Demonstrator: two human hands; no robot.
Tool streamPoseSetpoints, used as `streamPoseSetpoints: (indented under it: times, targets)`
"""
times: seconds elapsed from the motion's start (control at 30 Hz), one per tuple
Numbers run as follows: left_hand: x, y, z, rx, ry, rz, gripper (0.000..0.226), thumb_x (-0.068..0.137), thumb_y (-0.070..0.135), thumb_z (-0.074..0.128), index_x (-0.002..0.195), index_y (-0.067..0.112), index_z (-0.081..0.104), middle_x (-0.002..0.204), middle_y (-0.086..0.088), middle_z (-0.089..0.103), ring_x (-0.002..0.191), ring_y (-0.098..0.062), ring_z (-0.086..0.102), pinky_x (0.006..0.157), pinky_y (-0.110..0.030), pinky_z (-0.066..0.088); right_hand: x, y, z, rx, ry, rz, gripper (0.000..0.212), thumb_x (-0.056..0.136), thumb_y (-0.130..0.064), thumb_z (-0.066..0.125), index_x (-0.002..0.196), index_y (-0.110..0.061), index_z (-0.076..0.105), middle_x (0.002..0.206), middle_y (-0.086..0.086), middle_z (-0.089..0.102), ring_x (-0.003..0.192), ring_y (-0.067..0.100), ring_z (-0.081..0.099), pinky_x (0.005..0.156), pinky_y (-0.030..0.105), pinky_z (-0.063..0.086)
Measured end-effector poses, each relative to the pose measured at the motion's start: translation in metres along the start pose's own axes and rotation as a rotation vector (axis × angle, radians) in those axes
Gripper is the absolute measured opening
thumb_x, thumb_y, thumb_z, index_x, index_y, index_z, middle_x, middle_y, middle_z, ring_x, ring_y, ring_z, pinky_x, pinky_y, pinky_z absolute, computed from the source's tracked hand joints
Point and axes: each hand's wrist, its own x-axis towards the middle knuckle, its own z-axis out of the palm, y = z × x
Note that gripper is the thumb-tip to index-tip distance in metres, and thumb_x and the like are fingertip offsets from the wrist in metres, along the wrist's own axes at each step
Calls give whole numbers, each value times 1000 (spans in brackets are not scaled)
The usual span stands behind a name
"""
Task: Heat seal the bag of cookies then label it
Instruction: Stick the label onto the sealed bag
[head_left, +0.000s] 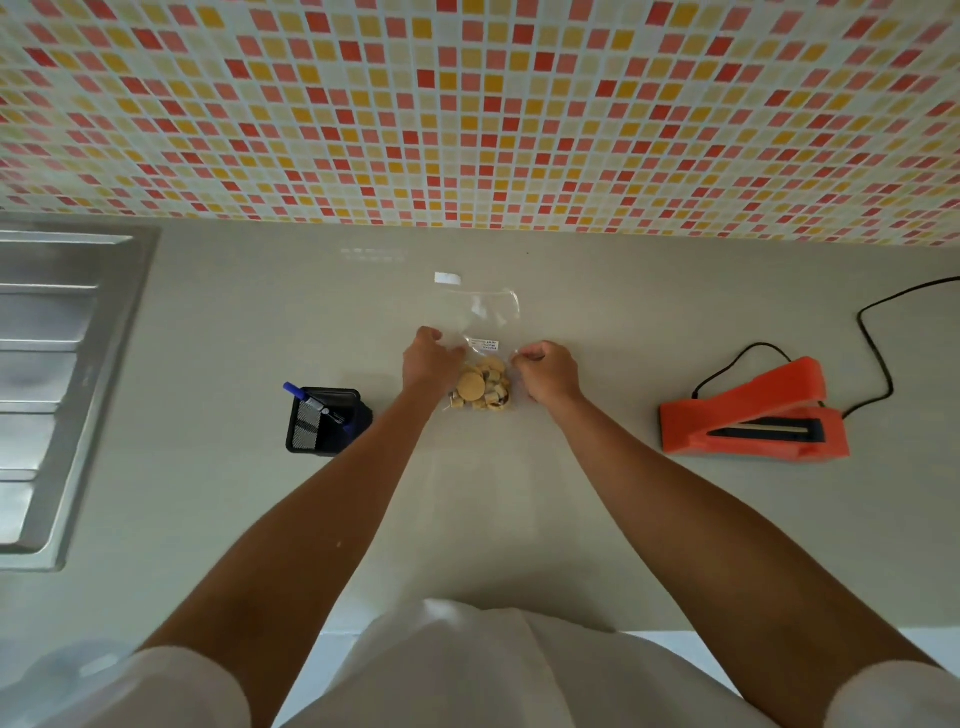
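Bare counter lies between bag and heat sealer; pen holder stands left.

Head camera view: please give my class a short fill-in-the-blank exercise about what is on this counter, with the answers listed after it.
1. The heat sealer is ___ in colour.
2. The left hand and right hand both hold the clear bag of ___.
3. The pen holder stands to the bag's ___.
4. The marker in it has a ___ cap.
Answers: orange; cookies; left; blue.
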Motion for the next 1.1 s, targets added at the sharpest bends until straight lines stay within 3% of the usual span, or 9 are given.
streamPoseSetpoints:
  times: [0.17, 0.33, 0.47, 0.6, 0.83, 0.93, 1.03, 1.1]
  targets:
    - [-29, -1, -5, 120, 22, 122, 56, 86, 29, 66, 133, 9, 44, 130, -14, 54, 113, -31, 58, 93, -38, 49, -24, -2, -7, 30, 8, -43, 26, 78, -27, 71, 102, -18, 69, 84, -7, 64, 95, 23, 69, 83, 47, 60]
    - [-74, 0, -14, 99, 19, 283, 45, 86, 29, 67, 125, 13, 51, 121, -9, 59, 108, -25, 59, 90, -36, 50, -60, -4, -14, 106, 25, -101, 26, 80, -31, 69, 102, -18, 68, 99, 4, 72, 87, 25, 70, 75, 45, 61]
    - [-110, 1, -15, 105, -50, 444, 34, 87, 21, 66, 119, 13, 56, 108, -4, 65, 97, -19, 61, 78, -25, 44, -104, -4, -29, 232, 40, -145, 11, 87, -22, 67, 98, -18, 66, 95, 6, 72, 74, 23, 69, 48, 30, 52]
    - [-132, 6, 5, 130, -200, 537, 38, 83, 18, 69, 119, 17, 56, 107, 0, 63, 90, -18, 62, 81, -26, 48, -134, 14, -62, 302, 76, -180, 6, 90, -18, 65, 96, -19, 67, 90, 4, 71, 68, 16, 67, 48, 30, 52]
    - [-148, 26, 68, 208, -373, 616, 53, 75, 24, 80, 121, 17, 54, 108, 0, 60, 70, -16, 56, 74, -26, 49, -142, 67, -145, 402, 244, -64, 10, 92, -14, 62, 100, -10, 68, 86, 6, 67, 65, 14, 61, 47, 27, 48]
    - [-148, 39, 117, 280, -439, 590, 60, 74, 26, 82, 125, 16, 52, 116, -4, 60, 79, -19, 57, 78, -26, 47, -133, 102, -188, 412, 311, -20, 9, 90, -15, 63, 94, -11, 70, 76, 7, 67, 60, 13, 59, 46, 26, 46]
    - [-153, 44, 167, 368, -471, 544, 71, 74, 26, 82, 134, 15, 46, 128, -6, 56, 108, -24, 59, 92, -29, 45, -121, 140, -225, 432, 329, 75, 5, 88, -12, 63, 86, -11, 68, 78, 7, 67, 57, 14, 60, 46, 28, 45]
    - [-160, 47, 197, 360, -475, 508, 81, 70, 25, 84, 138, 13, 42, 132, -8, 53, 117, -26, 56, 96, -33, 45, -107, 168, -249, 420, 389, 126, 4, 84, -19, 64, 85, -16, 66, 80, 5, 67, 66, 23, 66, 55, 36, 52]
